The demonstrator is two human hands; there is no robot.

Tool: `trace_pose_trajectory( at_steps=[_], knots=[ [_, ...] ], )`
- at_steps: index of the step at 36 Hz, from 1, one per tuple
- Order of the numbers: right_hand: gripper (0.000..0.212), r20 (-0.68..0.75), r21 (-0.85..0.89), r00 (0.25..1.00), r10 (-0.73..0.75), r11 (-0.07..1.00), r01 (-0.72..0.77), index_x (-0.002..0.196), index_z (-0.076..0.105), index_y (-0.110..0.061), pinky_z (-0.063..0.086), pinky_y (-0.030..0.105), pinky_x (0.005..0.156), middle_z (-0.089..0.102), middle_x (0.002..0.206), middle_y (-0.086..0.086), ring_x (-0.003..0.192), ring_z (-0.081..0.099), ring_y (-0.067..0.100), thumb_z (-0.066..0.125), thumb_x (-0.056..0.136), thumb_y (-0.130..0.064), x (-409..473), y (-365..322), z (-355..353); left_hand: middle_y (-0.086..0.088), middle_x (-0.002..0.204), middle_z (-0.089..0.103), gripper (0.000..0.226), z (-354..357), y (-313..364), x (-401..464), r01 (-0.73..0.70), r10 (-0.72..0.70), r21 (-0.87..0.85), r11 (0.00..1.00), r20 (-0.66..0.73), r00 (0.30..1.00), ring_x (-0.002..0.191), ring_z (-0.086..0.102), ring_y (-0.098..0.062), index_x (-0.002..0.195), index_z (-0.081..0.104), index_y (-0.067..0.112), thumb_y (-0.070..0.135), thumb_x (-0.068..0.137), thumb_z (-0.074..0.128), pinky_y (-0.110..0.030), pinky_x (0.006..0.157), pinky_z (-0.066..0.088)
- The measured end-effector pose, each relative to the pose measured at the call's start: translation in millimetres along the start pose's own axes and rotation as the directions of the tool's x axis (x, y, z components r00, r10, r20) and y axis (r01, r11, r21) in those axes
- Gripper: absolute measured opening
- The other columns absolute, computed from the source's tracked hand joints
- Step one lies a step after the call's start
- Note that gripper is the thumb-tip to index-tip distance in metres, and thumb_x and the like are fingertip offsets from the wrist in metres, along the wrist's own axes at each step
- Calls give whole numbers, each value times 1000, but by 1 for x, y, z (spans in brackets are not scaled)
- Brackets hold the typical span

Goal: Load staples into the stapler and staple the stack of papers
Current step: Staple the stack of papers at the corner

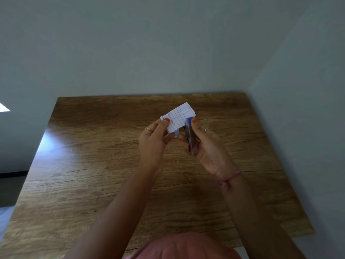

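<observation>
**Stapling the paper stack in mid-air**

Holding everything raised above the wooden table (93,165), well clear of its surface, roughly over the far-middle part. Pinching the small stack of lined papers (178,116) with the left hand (153,141), thumb on the near-left face, fingers curled behind. Gripping the blue stapler (190,135) with the right hand (207,146), thumb pressing on the far tip of its top arm, remaining fingers wrapped underneath. Sitting with the right edge of the stack in or right against the stapler's mouth; hard to tell how deep, since the sheets hide the opening. Impossible to tell from here whether staples are loaded.

Judging the step in hand as the staple squeeze itself. For doing it well:

- Squaring the sheet edges first, keeping the left pinch close to the stapling spot so no sheet slips.
- Feeding the edge fully into the mouth, not just grazing the lip.
- Keeping the stapler square to the paper, avoiding a skewed staple.
- Squeezing firmly between thumb and lower fingers in one stroke, keeping left fingertips clear of the mouth.
- Possibly resting the stapler base on the table for a steadier press.
</observation>
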State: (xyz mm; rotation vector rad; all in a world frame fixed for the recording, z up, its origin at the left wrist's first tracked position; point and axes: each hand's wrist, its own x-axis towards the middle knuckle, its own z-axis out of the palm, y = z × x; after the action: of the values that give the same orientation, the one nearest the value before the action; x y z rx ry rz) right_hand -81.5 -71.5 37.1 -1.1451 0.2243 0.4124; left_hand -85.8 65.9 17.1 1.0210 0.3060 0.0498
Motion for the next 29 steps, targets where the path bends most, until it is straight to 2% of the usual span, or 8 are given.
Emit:
trace_pose_trajectory(
  at_steps=[4, 10, 14, 17, 19, 22, 26, 29],
  knots=[
    [42, 1, 7, 1000, 11, 1000, -11, 108, 68, -16, 51, 23, 60, 74, 101, 5, 83, 69, 13, 63, 77, -44, 2, 1, -4, -2, 85, 75, 13, -2, 0, 0, -4, 3, -23, 1000, -32, 999, 74, 69, -8, 91, 73, 13, 14, 92, 61, -16, 60, 53],
    [50, -39, 30, 999, 37, 999, -36, 114, 65, -9, 48, 23, 60, 71, 110, 12, 83, 67, 14, 64, 76, -41, 5, 3, -9, -2, 88, 75, 12, -3, 0, 0, -18, 14, -79, 997, -57, 998, 79, 70, -9, 92, 73, 13, 12, 92, 61, -17, 63, 53],
    [32, -68, 34, 997, 33, 999, -31, 103, 67, -13, 50, 21, 57, 74, 93, 2, 79, 68, 9, 66, 76, -31, 9, 7, -16, -3, 90, 75, 11, -5, -1, 0, 0, -9, -119, 993, -72, 997, 81, 71, -11, 93, 70, 13, 9, 92, 60, -17, 63, 53],
    [22, -97, -14, 995, 10, 1000, -12, 110, 65, -16, 52, 19, 60, 75, 88, -4, 84, 68, 7, 62, 88, -16, 16, 14, -23, -6, 96, 75, 13, -8, -2, 1, 7, -21, -129, 992, -102, 995, 85, 71, -13, 101, 66, 12, 6, 92, 59, -19, 64, 54],
    [27, -124, -95, 992, -36, 995, 24, 115, 63, -21, 52, 20, 66, 74, 92, -6, 90, 67, 8, 59, 91, -11, 22, 20, -27, -8, 98, 73, 20, -11, -3, 3, 3, -22, -149, 989, -125, 992, 86, 72, -15, 108, 60, 12, 3, 91, 59, -21, 64, 55],
    [35, -163, -384, 971, -173, 918, 99, 123, 60, -27, 50, 20, 74, 69, 106, -9, 97, 64, 7, 62, 90, -16, 31, 29, -34, -6, 93, 74, 32, -17, -5, 5, -17, -3, -135, 991, -151, 989, 85, 72, -16, 117, 53, 15, 0, 90, 60, -22, 65, 56],
    [46, -234, -655, 899, -369, 743, 134, 131, 53, -21, 47, 9, 61, 62, 99, -16, 86, 62, 0, 66, 87, -21, 42, 38, -42, -8, 101, 73, 31, -23, -10, 10, -21, 2, -98, 995, -191, 982, 93, 71, -20, 116, 55, 17, 0, 90, 60, -25, 69, 57],
    [47, -267, -758, 836, -479, 640, 124, 131, 53, -16, 45, 10, 59, 63, 103, -2, 83, 61, 4, 67, 85, -21, 51, 43, -46, -6, 103, 73, 28, -28, -15, 15, -11, 1, -42, 999, -228, 974, 95, 71, -18, 114, 59, 18, 4, 90, 63, -23, 72, 57]
  ],
)
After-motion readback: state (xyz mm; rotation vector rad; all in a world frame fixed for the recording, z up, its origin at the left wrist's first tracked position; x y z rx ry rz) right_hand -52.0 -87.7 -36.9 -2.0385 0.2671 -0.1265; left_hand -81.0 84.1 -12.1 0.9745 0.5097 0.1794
